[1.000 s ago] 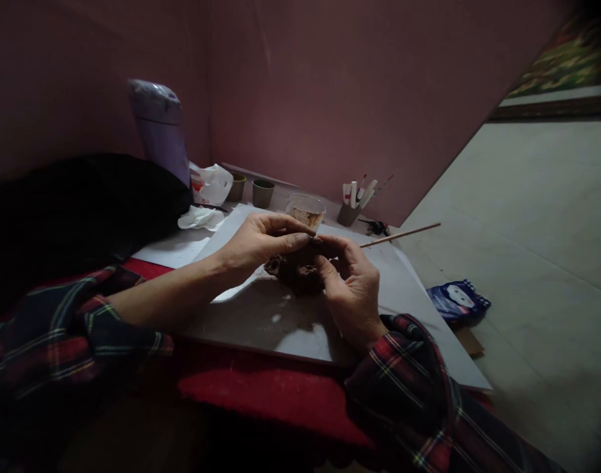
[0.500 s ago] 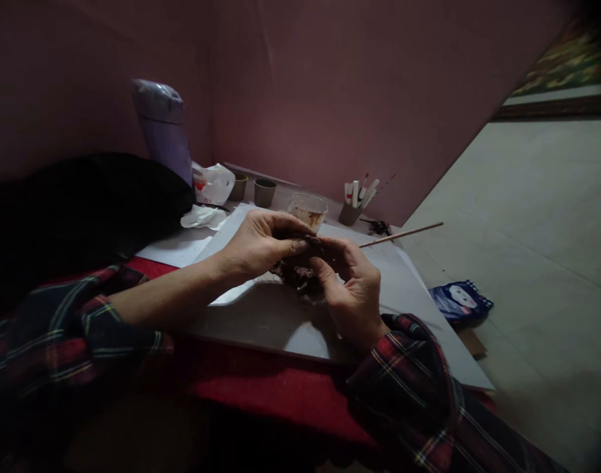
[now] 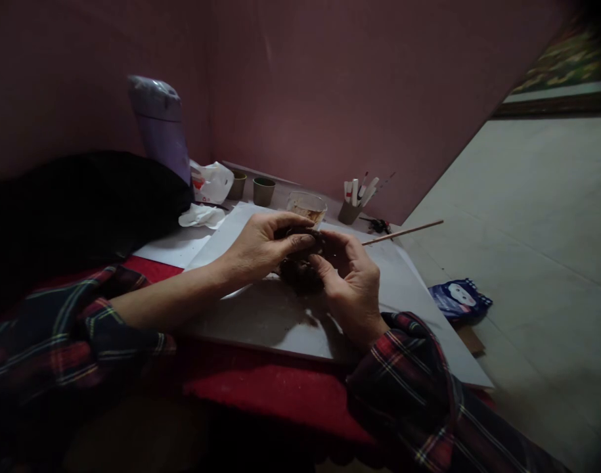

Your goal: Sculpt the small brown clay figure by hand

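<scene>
A dark brown lump of clay (image 3: 300,270) is held between both hands just above a grey board (image 3: 261,322). My left hand (image 3: 261,246) curls over its top, thumb and fingers pressed on the clay. My right hand (image 3: 352,282) cups it from the right and below, fingers closed around it. Both wrists come out of plaid sleeves. Much of the clay is hidden by the fingers.
Behind the hands stand a clear cup (image 3: 307,205) with brown water, two small green cups (image 3: 263,191), a holder with tools (image 3: 352,203), a thin wooden stick (image 3: 403,232), a purple flask (image 3: 159,128) and a plastic bag (image 3: 211,182). A blue packet (image 3: 458,299) lies on the floor at right.
Both hands have kept kneading the clay; the lump has been drawn further in between the fingers and lifted slightly. The view shifted a little.
</scene>
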Tool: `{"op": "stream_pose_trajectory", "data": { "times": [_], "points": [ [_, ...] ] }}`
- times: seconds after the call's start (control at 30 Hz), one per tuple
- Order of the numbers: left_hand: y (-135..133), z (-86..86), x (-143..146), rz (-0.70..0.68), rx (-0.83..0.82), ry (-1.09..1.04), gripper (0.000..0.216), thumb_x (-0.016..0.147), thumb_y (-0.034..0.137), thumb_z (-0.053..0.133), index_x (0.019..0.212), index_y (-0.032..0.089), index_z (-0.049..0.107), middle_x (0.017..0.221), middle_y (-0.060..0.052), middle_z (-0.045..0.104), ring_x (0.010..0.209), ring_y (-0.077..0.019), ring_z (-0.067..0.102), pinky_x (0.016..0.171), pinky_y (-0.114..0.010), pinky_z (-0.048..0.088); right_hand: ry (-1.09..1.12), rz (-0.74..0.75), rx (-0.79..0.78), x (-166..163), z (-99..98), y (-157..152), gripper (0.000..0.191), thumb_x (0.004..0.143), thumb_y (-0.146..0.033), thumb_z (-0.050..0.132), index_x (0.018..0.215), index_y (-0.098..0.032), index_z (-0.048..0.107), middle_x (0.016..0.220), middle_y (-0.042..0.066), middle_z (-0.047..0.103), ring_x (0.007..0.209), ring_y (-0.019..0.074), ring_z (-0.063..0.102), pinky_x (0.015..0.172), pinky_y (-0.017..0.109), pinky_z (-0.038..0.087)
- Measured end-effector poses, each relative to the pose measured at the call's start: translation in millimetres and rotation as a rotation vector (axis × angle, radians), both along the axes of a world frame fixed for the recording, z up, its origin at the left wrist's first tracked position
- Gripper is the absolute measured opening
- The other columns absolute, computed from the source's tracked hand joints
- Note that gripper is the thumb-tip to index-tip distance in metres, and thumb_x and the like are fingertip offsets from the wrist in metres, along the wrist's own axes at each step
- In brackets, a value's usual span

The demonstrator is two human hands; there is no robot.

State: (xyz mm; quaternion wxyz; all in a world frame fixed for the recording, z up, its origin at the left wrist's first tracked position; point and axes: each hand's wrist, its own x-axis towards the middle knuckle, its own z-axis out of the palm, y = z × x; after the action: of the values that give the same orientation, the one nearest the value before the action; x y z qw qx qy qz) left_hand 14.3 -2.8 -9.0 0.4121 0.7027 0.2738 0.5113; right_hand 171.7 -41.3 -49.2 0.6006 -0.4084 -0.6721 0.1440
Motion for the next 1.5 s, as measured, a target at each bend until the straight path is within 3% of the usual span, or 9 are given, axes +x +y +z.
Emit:
{"op": "stream_pose_trajectory", "data": {
  "times": [0.13, 0.23, 0.37, 0.6, 0.8, 0.97, 1.17, 1.3, 1.5],
  "points": [
    [-1.3, 0.0, -0.4, -0.048, -0.049, -0.036, 0.031, 0.072, 0.015, 0.071, 0.103, 0.009, 0.070, 0.092, -0.009, 0.075, 0.081, -0.0173, 0.069, 0.075, -0.028, 0.055, -0.049, -0.018, 0.027, 0.4, 2.4, -3.0, 0.030, 0.084, -0.022, 0.066, 0.113, -0.024, 0.061, 0.109, 0.007, 0.067, 0.103, 0.0230, 0.065, 0.094, 0.047, 0.053],
    [-1.4, 0.7, -1.0, -0.059, -0.083, -0.026, 0.024, 0.073, 0.017, 0.070, 0.095, 0.009, 0.072, 0.087, -0.008, 0.075, 0.077, -0.0171, 0.068, 0.072, -0.028, 0.054, -0.065, -0.019, 0.076, -0.2, 5.1, -5.6, 0.029, 0.084, -0.021, 0.066, 0.113, -0.024, 0.061, 0.109, 0.006, 0.065, 0.102, 0.0221, 0.065, 0.093, 0.044, 0.054],
    [0.0, 1.9, -1.5, 0.011, -0.010, -0.103, 0.017, 0.071, 0.020, 0.073, 0.086, 0.011, 0.073, 0.085, -0.006, 0.075, 0.078, -0.0160, 0.067, 0.074, -0.026, 0.054, -0.036, -0.038, 0.080, -1.4, 6.1, -6.5, 0.035, 0.084, -0.024, 0.067, 0.118, -0.024, 0.058, 0.111, 0.007, 0.066, 0.101, 0.0220, 0.065, 0.090, 0.042, 0.055],
    [1.7, -1.4, 0.8, 0.003, 0.077, -0.124, 0.015, 0.071, 0.017, 0.073, 0.085, 0.013, 0.072, 0.083, -0.003, 0.075, 0.076, -0.0132, 0.067, 0.072, -0.022, 0.054, 0.003, -0.091, 0.141, -1.7, 5.5, -5.6, 0.019, 0.088, -0.021, 0.062, 0.107, -0.023, 0.064, 0.103, 0.004, 0.069, 0.095, 0.0189, 0.067, 0.088, 0.039, 0.055],
    [-2.6, 0.4, 1.2, 0.059, 0.155, -0.062, 0.015, 0.076, 0.018, 0.071, 0.088, 0.012, 0.074, 0.086, -0.006, 0.076, 0.078, -0.0146, 0.068, 0.072, -0.023, 0.055, -0.138, -0.129, 0.270, 0.3, 10.1, -7.9, 0.022, 0.088, -0.017, 0.061, 0.108, -0.023, 0.066, 0.102, 0.005, 0.068, 0.096, 0.0188, 0.065, 0.088, 0.039, 0.055],
    [-4.8, 2.3, 1.3, 0.029, 0.039, -0.084, 0.015, 0.074, 0.020, 0.072, 0.085, 0.010, 0.075, 0.083, -0.006, 0.076, 0.071, -0.0136, 0.067, 0.068, -0.023, 0.054, -0.243, -0.145, 0.341, 0.8, 13.3, -11.3, 0.026, 0.087, -0.016, 0.060, 0.109, -0.027, 0.068, 0.099, 0.004, 0.066, 0.093, 0.0187, 0.065, 0.082, 0.037, 0.057],
    [-4.2, 0.7, 0.6, 0.000, -0.152, -0.056, 0.018, 0.074, 0.022, 0.069, 0.088, 0.010, 0.073, 0.075, -0.005, 0.073, 0.057, -0.0113, 0.061, 0.051, -0.021, 0.049, -0.235, -0.110, 0.245, 0.7, 11.6, -10.3, 0.028, 0.088, -0.017, 0.059, 0.112, -0.029, 0.068, 0.102, 0.005, 0.065, 0.092, 0.0182, 0.064, 0.079, 0.036, 0.057],
    [-6.0, 2.2, -0.3, -0.025, -0.201, -0.051, 0.020, 0.074, 0.019, 0.067, 0.092, 0.010, 0.073, 0.079, -0.005, 0.073, 0.063, -0.0130, 0.063, 0.057, -0.022, 0.050, -0.195, -0.127, 0.246, 0.1, 10.8, -9.7, 0.028, 0.088, -0.015, 0.057, 0.109, -0.030, 0.069, 0.099, 0.004, 0.062, 0.090, 0.0178, 0.063, 0.076, 0.035, 0.057],
    [-9.6, 3.5, -2.3, -0.131, -0.166, -0.027, 0.039, 0.079, 0.046, 0.068, 0.095, 0.011, 0.070, 0.082, -0.007, 0.071, 0.069, -0.0153, 0.064, 0.061, -0.023, 0.050, -0.150, -0.149, 0.259, -2.6, 9.2, -12.5, 0.033, 0.085, -0.016, 0.061, 0.116, -0.029, 0.064, 0.099, 0.004, 0.064, 0.088, 0.0187, 0.062, 0.072, 0.035, 0.056]
  ]
}}
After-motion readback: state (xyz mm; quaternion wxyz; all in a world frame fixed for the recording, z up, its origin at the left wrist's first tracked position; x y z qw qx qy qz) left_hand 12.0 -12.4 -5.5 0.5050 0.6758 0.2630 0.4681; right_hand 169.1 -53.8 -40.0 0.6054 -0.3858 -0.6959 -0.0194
